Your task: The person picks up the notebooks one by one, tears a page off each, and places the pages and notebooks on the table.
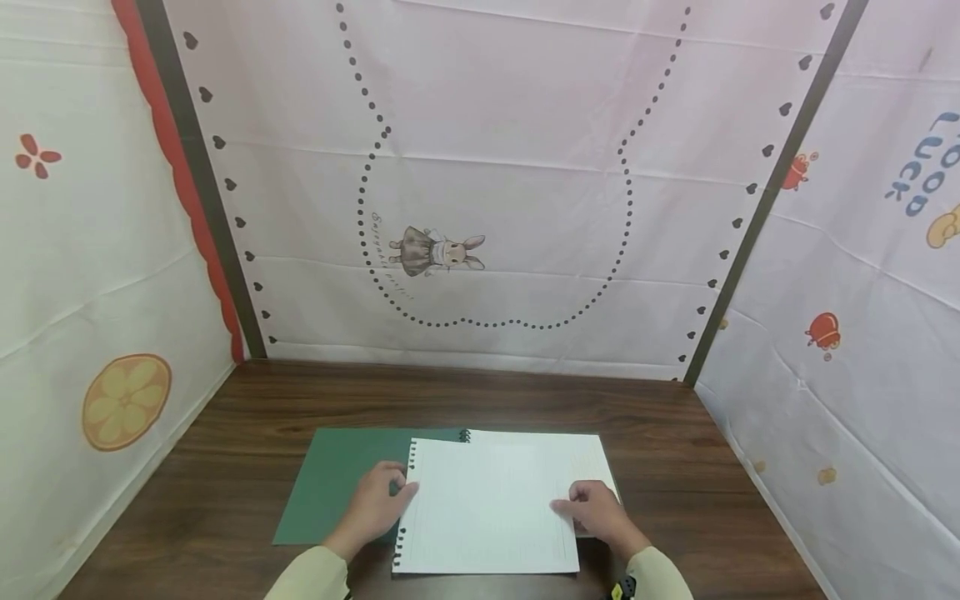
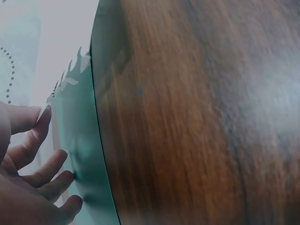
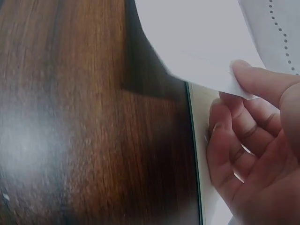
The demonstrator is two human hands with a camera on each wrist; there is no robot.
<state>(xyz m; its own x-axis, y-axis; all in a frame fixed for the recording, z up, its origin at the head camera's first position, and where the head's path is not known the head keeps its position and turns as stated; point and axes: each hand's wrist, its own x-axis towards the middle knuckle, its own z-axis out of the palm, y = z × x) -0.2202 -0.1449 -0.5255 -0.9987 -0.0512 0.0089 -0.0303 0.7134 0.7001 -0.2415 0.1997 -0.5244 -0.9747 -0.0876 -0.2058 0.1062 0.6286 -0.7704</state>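
Observation:
A loose sheet of lined paper (image 1: 487,508), with torn holes down its left edge, is held above an open spiral notebook (image 1: 588,454). My left hand (image 1: 373,504) pinches the sheet's left edge between thumb and forefinger; in the left wrist view the other fingers (image 2: 51,180) spread over the green cover. On the opposite edge, my right hand (image 1: 598,510) pinches the paper with the thumb on top, as the right wrist view shows. The notebook's green cover (image 1: 348,467) lies folded out to the left. Most of its binding is hidden under the sheet.
The notebook lies on a dark wooden table (image 1: 225,467). A printed white cloth (image 1: 495,192) hangs behind the table, with similar cloths at the left and right sides. Grey poles stand at the two back corners.

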